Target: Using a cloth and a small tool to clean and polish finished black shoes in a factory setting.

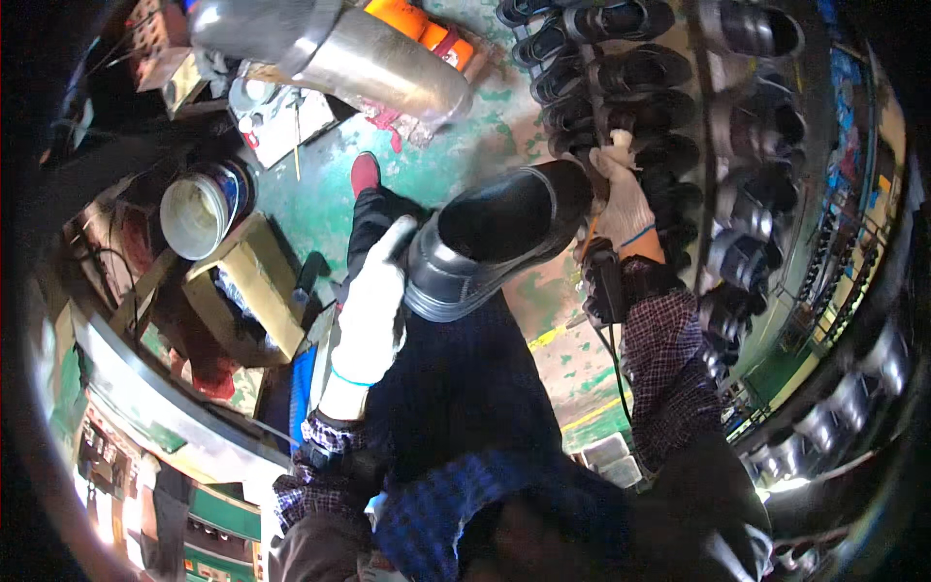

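Left hand [367,315]: fingers clamped on the black shoe [502,238], held over the dark trousers [461,393]. Right hand [626,204]: beside the shoe's far end; finger closure indeterminable. Apparent step: shoe handling; next move calls for steady left support.

white gloves [371,320], blue hems [351,379], checked cuffs [664,364], dark sleeves [700,495]

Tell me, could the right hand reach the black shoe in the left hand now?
Probably yes: the right hand sits close beside the black shoe, opposite the left hand, with nothing visible between.
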The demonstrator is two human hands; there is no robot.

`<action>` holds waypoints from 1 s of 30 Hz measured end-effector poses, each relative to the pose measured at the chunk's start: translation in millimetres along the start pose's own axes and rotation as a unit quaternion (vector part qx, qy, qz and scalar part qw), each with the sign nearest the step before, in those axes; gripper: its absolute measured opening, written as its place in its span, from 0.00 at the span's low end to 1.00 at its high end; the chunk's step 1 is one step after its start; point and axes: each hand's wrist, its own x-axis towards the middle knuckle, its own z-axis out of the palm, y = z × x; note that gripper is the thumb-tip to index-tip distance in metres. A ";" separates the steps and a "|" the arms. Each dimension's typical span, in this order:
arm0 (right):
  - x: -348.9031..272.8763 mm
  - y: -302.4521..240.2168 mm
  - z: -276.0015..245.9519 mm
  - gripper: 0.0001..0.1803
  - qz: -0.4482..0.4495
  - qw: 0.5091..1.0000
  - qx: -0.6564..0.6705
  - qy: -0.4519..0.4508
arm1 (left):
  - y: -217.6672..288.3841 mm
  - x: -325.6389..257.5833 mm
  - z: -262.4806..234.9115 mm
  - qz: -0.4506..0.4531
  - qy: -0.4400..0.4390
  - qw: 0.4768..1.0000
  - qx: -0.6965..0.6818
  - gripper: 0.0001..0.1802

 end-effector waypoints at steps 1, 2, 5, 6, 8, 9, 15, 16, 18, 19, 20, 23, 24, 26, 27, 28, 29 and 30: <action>-32.5 -2.6 11.4 0.06 -0.001 1.000 -0.001 0.000 | 18.8 -15.3 17.0 -0.006 0.029 0.999 -0.032 0.30; -64.6 -3.7 26.4 0.05 0.001 0.999 0.039 0.007 | 41.0 -33.4 26.3 -0.015 0.019 1.000 0.013 0.28; -119.1 -14.8 17.8 0.04 -0.056 0.997 0.018 -0.042 | 72.3 -69.9 44.8 -0.030 0.011 0.996 -0.084 0.28; -129.1 -12.0 17.7 0.05 -0.114 0.992 0.032 -0.046 | 87.7 -82.6 57.9 -0.032 0.024 0.991 -0.125 0.27; -150.3 -16.5 18.5 0.08 -0.169 0.972 0.111 -0.122 | 99.7 -104.8 63.9 -0.068 -0.026 0.977 -0.201 0.28; -152.5 -17.7 14.1 0.15 -0.174 0.948 0.191 -0.185 | 107.8 -112.3 63.7 -0.113 -0.075 0.952 -0.276 0.28; -228.9 -65.5 57.1 0.33 -0.282 0.876 0.116 -0.373 | 79.1 -161.8 9.0 0.185 -0.093 0.770 0.603 0.11; -225.2 -71.1 54.2 0.34 -0.309 0.878 0.110 -0.347 | 59.4 -163.4 -12.9 0.269 -0.092 0.833 0.474 0.08; -227.5 -88.7 37.3 0.25 -0.532 0.817 -0.183 -0.124 | 86.9 -175.9 8.9 0.217 -0.063 0.752 0.619 0.08; -217.6 -98.5 9.4 0.19 -0.647 0.671 -0.358 0.061 | 112.0 -180.6 33.0 0.195 -0.059 0.669 0.714 0.08; -234.4 -119.0 16.0 0.07 -0.565 0.816 -0.100 -0.071 | 111.1 -185.4 19.1 0.258 -0.051 0.736 0.624 0.10; -344.4 -142.2 82.1 0.17 -0.464 0.702 0.260 -0.474 | 117.5 -190.0 22.5 0.204 -0.024 0.834 0.511 0.08; -357.8 -146.6 91.6 0.19 -0.436 0.696 0.267 -0.504 | 120.3 -186.2 25.6 0.209 -0.027 0.832 0.513 0.08; -356.3 -137.7 107.6 0.21 -0.375 0.685 0.285 -0.555 | 125.4 -185.4 29.4 0.197 -0.048 0.913 0.354 0.09; -365.0 -127.3 127.4 0.22 -0.415 0.711 0.229 -0.519 | 131.0 -186.2 34.9 0.199 -0.047 0.913 0.353 0.09; -367.1 -118.8 134.6 0.22 -0.356 0.727 0.213 -0.547 | 143.7 -188.1 48.9 0.125 -0.070 0.952 0.270 0.17; -367.3 -112.7 140.7 0.22 -0.295 0.740 0.196 -0.572 | 154.2 -189.3 59.3 0.049 -0.091 0.977 0.184 0.30; -359.6 -107.1 144.9 0.21 -0.358 0.731 0.149 -0.562 | 163.0 -189.2 66.0 0.049 -0.092 0.977 0.186 0.30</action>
